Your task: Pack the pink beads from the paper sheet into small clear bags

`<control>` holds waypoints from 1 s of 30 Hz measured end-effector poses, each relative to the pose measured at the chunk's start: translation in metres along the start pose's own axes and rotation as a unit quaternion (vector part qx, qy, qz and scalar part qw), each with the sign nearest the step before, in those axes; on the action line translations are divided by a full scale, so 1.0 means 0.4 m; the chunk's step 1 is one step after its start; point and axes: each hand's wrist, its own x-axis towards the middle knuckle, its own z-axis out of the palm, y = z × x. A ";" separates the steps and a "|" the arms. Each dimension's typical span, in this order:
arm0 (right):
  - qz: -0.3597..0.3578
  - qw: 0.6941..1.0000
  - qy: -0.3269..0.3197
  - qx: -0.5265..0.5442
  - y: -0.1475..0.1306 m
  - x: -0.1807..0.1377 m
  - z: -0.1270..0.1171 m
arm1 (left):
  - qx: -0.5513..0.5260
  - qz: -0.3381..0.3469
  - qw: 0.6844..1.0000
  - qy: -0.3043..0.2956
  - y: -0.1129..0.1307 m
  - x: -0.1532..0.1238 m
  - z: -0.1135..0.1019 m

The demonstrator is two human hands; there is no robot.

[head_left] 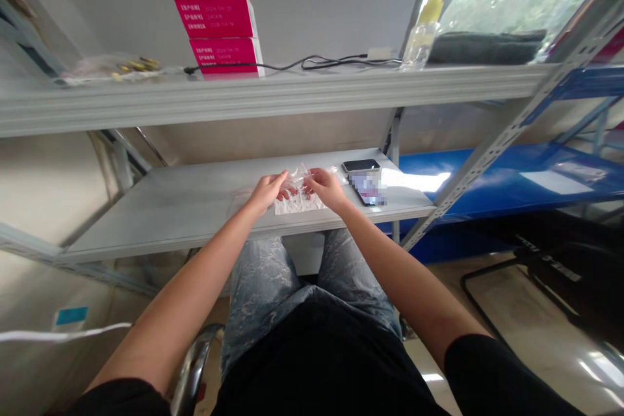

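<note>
Above the lower grey shelf, my left hand and my right hand hold a small clear plastic bag between them. The fingers of both hands are closed at its edges. Beneath the hands lies a white crumpled sheet, perhaps tissue or packaging, with small items on it too tiny to name. More clear plastic lies beside each hand. Just right of my right hand are two phones, a dark one at the back and one with a lit, blurred screen in front.
On the upper shelf stand stacked pink boxes, a black cable, a spray bottle with a yellow top, a dark folded cloth and a bag of brass-coloured pieces. A slotted metal post rises at the right, before a blue shelf.
</note>
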 end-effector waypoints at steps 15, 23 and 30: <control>0.113 0.981 -0.129 0.087 -0.030 -0.268 -0.009 | -0.070 -0.014 0.997 0.036 -0.124 -0.313 0.083; 0.152 0.975 -0.131 0.091 0.006 -0.315 -0.002 | -0.076 -0.012 0.997 0.027 -0.161 -0.334 0.079; 0.150 0.975 -0.129 0.102 0.024 -0.313 -0.018 | -0.012 0.029 0.999 0.034 -0.163 -0.328 0.070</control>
